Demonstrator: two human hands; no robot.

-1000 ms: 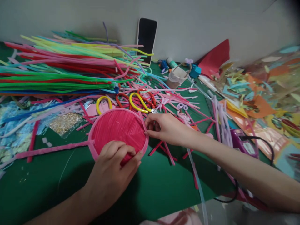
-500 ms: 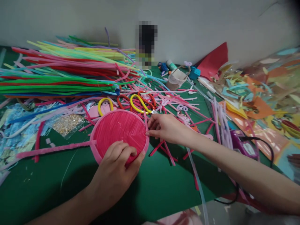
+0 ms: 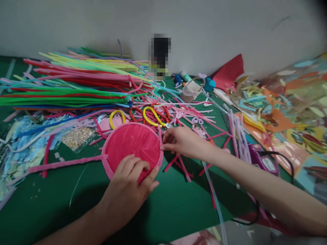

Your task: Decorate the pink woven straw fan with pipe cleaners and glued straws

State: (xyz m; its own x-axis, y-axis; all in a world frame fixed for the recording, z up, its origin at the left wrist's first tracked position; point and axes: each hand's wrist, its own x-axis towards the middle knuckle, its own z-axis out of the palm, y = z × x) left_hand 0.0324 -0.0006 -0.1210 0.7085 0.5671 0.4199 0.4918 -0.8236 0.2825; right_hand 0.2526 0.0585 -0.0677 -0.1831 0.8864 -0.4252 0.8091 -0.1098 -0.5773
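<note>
A round, deep-pink fan-shaped piece [image 3: 127, 139] with a lighter fuzzy pink rim lies on the green table [image 3: 178, 207]. Its long pink pipe-cleaner handle [image 3: 63, 164] points left. My left hand [image 3: 125, 187] grips the lower right of the disc, fingers bent on its face and thumb by the rim. At the right rim, my right hand [image 3: 178, 141] pinches a short pink pipe cleaner [image 3: 160, 133] that stands up along the edge. Its lower end is hidden by the fingertips. Just behind the disc are yellow-handled scissors [image 3: 152, 115] and red-handled scissors [image 3: 136, 114].
Bundles of coloured pipe cleaners [image 3: 76, 97] fill the back left. A bag of gold beads [image 3: 78, 137] lies left of the disc. Back right stand a small white basket [image 3: 191, 90] and paper scraps [image 3: 276, 119]. A purple corded tool [image 3: 264, 160] sits near my right forearm.
The view has shifted slightly, so things sit a little lower. My left thumb has moved outward from the rim. My right hand keeps its pinch at the right edge.
</note>
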